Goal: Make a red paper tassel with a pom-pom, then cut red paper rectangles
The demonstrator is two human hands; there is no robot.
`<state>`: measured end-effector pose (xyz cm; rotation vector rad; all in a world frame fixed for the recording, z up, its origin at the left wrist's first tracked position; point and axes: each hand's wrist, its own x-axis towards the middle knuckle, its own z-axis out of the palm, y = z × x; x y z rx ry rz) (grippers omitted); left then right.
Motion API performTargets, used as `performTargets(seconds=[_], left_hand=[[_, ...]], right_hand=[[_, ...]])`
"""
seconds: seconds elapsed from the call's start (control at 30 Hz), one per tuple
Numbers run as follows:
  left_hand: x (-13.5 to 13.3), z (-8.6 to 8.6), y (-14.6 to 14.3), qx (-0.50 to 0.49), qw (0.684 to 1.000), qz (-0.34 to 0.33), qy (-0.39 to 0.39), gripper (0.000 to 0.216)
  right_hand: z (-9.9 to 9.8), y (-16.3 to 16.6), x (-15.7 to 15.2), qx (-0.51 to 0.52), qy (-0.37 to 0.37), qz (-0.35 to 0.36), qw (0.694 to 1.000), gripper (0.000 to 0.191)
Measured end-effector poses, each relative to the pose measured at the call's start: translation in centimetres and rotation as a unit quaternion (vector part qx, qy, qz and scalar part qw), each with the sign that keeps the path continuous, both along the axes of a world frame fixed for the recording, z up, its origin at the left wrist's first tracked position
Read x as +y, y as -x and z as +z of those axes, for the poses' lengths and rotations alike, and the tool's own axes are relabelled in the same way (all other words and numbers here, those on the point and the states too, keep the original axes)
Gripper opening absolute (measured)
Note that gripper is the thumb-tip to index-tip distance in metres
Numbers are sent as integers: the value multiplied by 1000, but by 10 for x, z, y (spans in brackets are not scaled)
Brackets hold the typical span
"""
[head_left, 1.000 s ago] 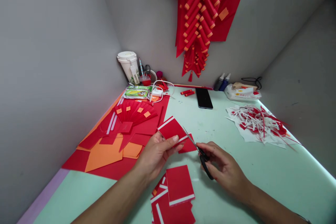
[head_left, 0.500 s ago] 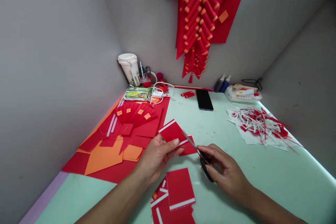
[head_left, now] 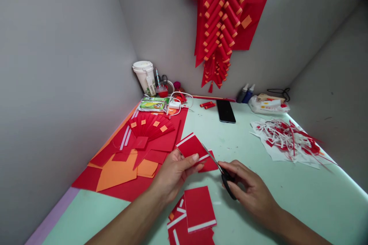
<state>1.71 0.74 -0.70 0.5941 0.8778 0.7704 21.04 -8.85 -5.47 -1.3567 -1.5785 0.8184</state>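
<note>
My left hand (head_left: 175, 172) pinches a red paper piece (head_left: 190, 147) that has a white strip along two opposite edges. Black-handled scissors (head_left: 227, 182) are in my right hand (head_left: 250, 187), with fingers through the handles. Their blades lie against the right edge of the held piece; I cannot tell exactly how far the paper sits between them. Behind the held piece another red paper (head_left: 209, 166) lies on the table. Nearer to me rests a red rectangle (head_left: 200, 206) with a white strip on its lower edge, on top of more red pieces with white strips (head_left: 189, 234).
Red and orange sheets (head_left: 117, 172) with a folded red paper fan (head_left: 152, 126) cover the left side. A phone (head_left: 225, 111) and small red rolls (head_left: 207, 105) lie at the back. Paper shreds (head_left: 287, 138) are heaped at right. A white cup (head_left: 143, 78) stands back left.
The whole view has shifted slightly, with things appearing a little lower and further right. Both hands keep the same hold on paper and scissors; the scissor blades look slightly more closed.
</note>
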Motion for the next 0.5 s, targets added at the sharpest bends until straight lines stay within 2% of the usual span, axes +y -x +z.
performTargets(seconds=[0.1, 0.5], left_hand=[[0, 0, 0, 12, 1000, -5, -3, 30], [-1, 3, -1, 1, 1000, -13, 7, 32]], right_hand=[[1, 0, 1, -5, -4, -2, 1000, 42], [0, -2, 1, 34, 29, -13, 999, 37]])
